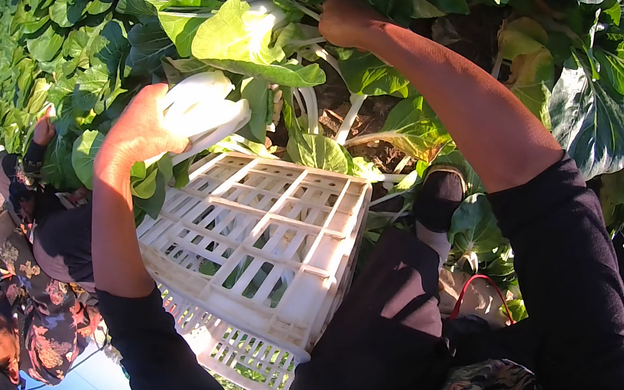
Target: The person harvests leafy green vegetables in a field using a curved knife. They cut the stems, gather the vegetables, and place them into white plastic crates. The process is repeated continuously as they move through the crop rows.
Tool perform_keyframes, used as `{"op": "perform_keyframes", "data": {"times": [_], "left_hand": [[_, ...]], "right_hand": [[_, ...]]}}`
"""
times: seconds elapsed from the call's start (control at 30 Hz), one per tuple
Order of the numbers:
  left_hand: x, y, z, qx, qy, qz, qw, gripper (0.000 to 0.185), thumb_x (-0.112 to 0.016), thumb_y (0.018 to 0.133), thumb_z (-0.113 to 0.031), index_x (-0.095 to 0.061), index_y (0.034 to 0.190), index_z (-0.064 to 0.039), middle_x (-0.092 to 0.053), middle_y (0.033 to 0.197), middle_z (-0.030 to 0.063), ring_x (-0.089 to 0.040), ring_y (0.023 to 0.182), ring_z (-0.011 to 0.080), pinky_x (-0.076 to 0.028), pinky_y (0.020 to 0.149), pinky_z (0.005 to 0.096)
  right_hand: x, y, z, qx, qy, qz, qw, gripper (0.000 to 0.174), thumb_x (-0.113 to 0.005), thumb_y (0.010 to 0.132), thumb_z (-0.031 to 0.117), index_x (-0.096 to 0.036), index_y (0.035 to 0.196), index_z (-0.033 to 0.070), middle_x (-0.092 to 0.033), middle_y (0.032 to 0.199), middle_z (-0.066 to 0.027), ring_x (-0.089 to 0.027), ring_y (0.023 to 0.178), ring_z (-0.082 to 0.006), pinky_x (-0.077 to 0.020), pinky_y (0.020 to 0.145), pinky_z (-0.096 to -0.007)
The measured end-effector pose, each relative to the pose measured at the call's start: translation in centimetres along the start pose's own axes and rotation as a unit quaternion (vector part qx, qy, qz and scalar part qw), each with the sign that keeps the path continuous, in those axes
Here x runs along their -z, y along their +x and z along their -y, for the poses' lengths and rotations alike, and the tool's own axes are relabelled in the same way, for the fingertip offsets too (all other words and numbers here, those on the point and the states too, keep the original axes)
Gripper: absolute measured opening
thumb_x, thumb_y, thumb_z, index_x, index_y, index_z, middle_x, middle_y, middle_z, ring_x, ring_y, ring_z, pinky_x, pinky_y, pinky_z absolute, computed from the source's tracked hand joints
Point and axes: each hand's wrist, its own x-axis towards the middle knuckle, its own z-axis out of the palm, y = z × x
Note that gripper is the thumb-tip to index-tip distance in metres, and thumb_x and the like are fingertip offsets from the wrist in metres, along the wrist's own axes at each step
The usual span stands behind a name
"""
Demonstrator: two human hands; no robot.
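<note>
My left hand grips a head of bok choy by its thick white stalks, just above the far left corner of a white slatted plastic crate. Its green leaves hang down beside my wrist. My right hand reaches in among the growing plants farther ahead. Leaves cover those fingers, so whether they hold a stalk is hidden. Between both hands, a sunlit bok choy leaf spreads over pale stems. Bare brown soil shows beneath the plants.
Dense leafy rows stretch away at left. A person in a floral shirt is close by on the left, with other people's hands beyond. My shoe stands right of the crate, near a red cord-like loop.
</note>
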Motion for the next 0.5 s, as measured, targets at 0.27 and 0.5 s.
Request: {"op": "perform_keyframes", "data": {"times": [0.27, 0.5], "left_hand": [[0.1, -0.5, -1.6, 0.038, 0.041, -0.013, 0.998, 0.062, -0.078, 0.047, 0.000, -0.058, 0.106, 0.001, -0.065, 0.098, 0.0129, -0.061, 0.090, 0.0237, -0.047, 0.085, 0.0333], [-0.1, -1.7, -3.2, 0.006, 0.090, -0.056, 0.994, 0.062, -0.077, 0.051, -0.002, -0.058, 0.110, -0.001, -0.066, 0.096, 0.0129, -0.063, 0.088, 0.0243, -0.049, 0.082, 0.0341]], "right_hand": [[-1.0, 3.4, -0.5, 0.029, -0.058, 0.033, 0.997, 0.020, -0.054, 0.079, 0.011, -0.070, 0.086, -0.001, -0.067, 0.082, -0.0199, -0.067, 0.070, -0.0306, -0.0533, 0.060, -0.0413], [-1.7, -1.5, -4.0, 0.068, -0.178, 0.162, 0.968, 0.017, -0.059, 0.078, 0.013, -0.071, 0.077, 0.000, -0.066, 0.072, -0.0172, -0.066, 0.066, -0.0250, -0.0515, 0.054, -0.0410]]}}
